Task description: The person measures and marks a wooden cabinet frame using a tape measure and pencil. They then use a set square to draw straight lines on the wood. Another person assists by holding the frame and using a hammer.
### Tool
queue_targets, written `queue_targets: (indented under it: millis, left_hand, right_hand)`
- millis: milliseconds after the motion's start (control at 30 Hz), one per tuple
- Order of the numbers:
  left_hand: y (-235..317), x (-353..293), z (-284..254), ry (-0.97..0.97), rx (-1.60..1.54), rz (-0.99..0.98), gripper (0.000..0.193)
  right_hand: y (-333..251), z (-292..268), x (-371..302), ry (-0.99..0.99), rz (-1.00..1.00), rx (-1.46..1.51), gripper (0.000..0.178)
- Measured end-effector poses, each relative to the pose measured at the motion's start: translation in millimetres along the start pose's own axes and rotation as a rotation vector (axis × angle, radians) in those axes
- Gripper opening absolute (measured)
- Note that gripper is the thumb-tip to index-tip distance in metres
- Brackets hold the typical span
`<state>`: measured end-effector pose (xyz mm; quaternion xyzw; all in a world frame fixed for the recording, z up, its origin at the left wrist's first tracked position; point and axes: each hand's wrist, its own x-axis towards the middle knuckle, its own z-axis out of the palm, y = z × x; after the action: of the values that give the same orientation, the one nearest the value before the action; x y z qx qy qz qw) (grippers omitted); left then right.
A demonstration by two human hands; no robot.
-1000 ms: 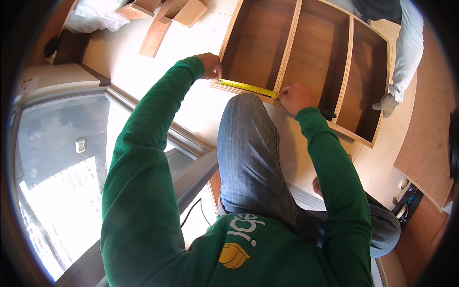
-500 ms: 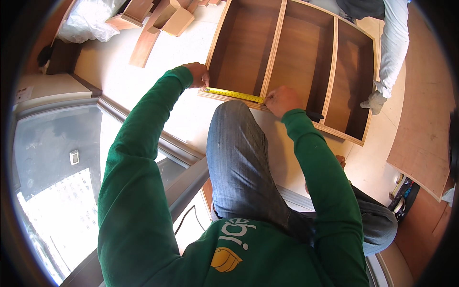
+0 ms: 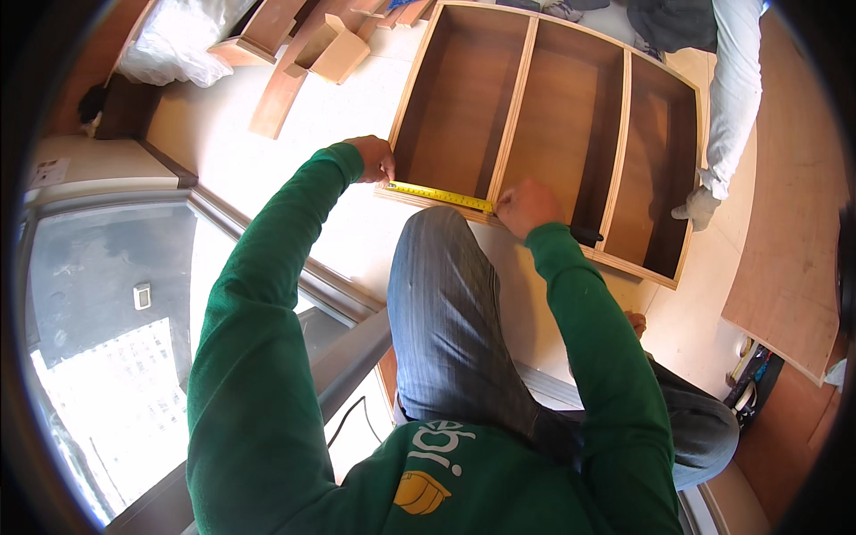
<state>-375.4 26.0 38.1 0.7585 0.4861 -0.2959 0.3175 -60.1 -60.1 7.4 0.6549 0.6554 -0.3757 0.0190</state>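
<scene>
A yellow tape measure (image 3: 443,195) is stretched along the near edge of a wooden cabinet frame (image 3: 517,116), which lies on its back with three compartments. My left hand (image 3: 373,159) pinches the tape's end at the frame's near left corner. Closed around the other end, my right hand (image 3: 530,209) rests by the first divider and hides the tape's case, if it is there. A black handle-like object (image 3: 586,235) sticks out just right of that hand, over the frame's near edge; what it belongs to is hidden.
A co-worker's gloved hand (image 3: 697,208) touches the frame's right side. Farther left are an open cardboard box (image 3: 332,52), wooden boards (image 3: 278,105) and a clear plastic bag (image 3: 174,45). A large panel (image 3: 789,223) lies at right; a glass-paned metal frame (image 3: 116,259) stands at left.
The whole scene sits slightly lower in the picture. Both my hands keep their places on the tape along the frame's edge.
</scene>
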Motion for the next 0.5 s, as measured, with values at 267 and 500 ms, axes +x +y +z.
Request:
queue_targets:
  millis: [267, 500]
  left_hand:
    - [-3, -1, 0, -0.013, -0.004, 0.002, 0.019]
    - [1, -2, 0, -0.018, 0.013, -0.028, 0.019]
  right_hand:
    - [4, 3, 3, -0.007, 0.012, 0.01, 0.02]
    - [2, 2, 1, 0.004, -0.002, 0.015, 0.019]
